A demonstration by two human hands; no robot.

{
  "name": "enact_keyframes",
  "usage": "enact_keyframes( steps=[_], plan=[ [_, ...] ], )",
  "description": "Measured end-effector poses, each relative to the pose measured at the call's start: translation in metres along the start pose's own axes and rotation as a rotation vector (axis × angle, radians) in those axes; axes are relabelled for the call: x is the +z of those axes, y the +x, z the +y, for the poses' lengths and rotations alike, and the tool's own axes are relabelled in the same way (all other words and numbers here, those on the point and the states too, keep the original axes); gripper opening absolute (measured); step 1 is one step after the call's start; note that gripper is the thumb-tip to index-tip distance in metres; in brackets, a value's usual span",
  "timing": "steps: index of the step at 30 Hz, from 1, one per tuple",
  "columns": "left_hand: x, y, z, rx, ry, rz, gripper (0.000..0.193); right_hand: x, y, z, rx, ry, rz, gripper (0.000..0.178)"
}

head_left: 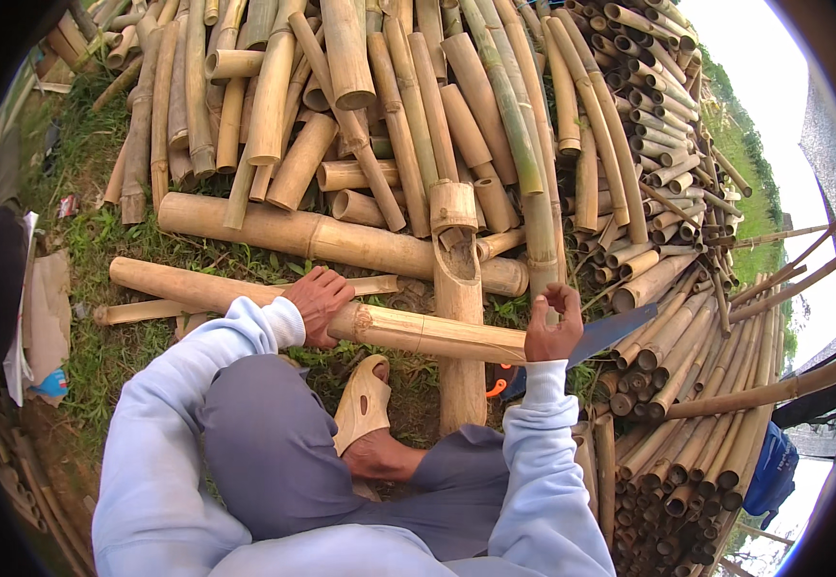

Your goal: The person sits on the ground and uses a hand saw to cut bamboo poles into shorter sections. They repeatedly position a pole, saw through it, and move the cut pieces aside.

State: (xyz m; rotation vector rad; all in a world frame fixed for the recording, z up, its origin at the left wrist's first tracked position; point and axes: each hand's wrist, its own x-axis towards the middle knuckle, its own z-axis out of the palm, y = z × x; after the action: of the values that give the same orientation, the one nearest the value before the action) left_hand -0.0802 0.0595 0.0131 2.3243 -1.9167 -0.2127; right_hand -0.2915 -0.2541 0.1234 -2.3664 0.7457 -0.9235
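A long tan bamboo pole (427,333) lies crosswise before me, over a notched bamboo piece (460,389) that points away from me. My left hand (320,303) is closed over the pole left of its middle. By the pole's right end is my right hand (553,324), its fingers curled and thumb raised; whatever they pinch, if anything, is too small to make out. A saw blade (618,332) shows to the right of that wrist, and an orange and dark handle-like part (498,382) shows left of the sleeve; the stretch between is hidden.
Behind lies a thick bamboo log (274,228), with a heap of cut bamboo (418,106) beyond it. Stacked bamboo poles (677,462) fill the right side, near a blue bag (772,469). Cardboard (50,308) lies at the left. My sandalled foot (363,404) is close to the pole.
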Motion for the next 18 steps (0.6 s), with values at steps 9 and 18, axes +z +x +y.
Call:
enact_keyframes(
  steps=[9, 18],
  plan=[
    [0.000, -0.002, 0.016, -0.019, -0.070, 0.039, 0.072, 0.223, 0.105, -0.039, -0.287, -0.751, -0.421, 0.047],
    [0.004, -0.007, 0.016, -0.041, -0.091, 0.009, 0.075, 0.280, 0.130, -0.046, -0.329, -1.085, -0.707, 0.048]
  ],
)
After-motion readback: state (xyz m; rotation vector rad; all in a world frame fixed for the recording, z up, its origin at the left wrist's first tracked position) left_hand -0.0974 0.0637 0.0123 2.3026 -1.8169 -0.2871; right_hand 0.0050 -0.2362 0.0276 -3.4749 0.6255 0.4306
